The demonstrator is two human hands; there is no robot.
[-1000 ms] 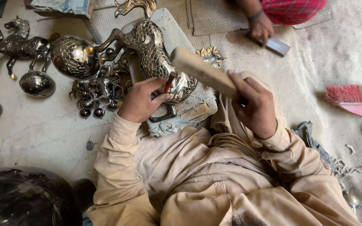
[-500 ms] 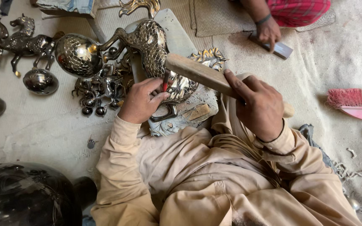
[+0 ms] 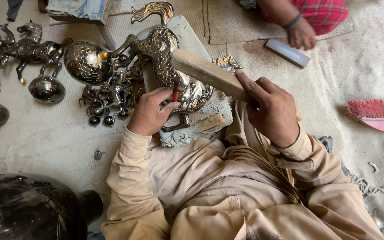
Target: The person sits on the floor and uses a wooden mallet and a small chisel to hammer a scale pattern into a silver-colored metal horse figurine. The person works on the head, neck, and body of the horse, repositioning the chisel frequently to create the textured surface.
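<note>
A shiny brass horse figure (image 3: 165, 53) lies on a padded block (image 3: 201, 118) in front of my lap. My left hand (image 3: 152, 111) pinches a thin red-tipped chisel (image 3: 176, 89) upright against the horse's body. My right hand (image 3: 272, 109) grips a wooden mallet (image 3: 205, 71) whose head hovers just above the chisel's top. Both sleeves are beige.
More metal pieces lie to the left: a hammered ball (image 3: 87, 62), a small horse (image 3: 32, 49), several little parts (image 3: 107, 100). A dark round vessel (image 3: 27, 209) sits lower left. Another person's hand (image 3: 301, 33) rests by a grey flat bar (image 3: 287, 52). A pink brush (image 3: 376, 115) lies right.
The mallet swung from over the block toward the chisel, its head now lower and further left. My left hand stayed on the chisel.
</note>
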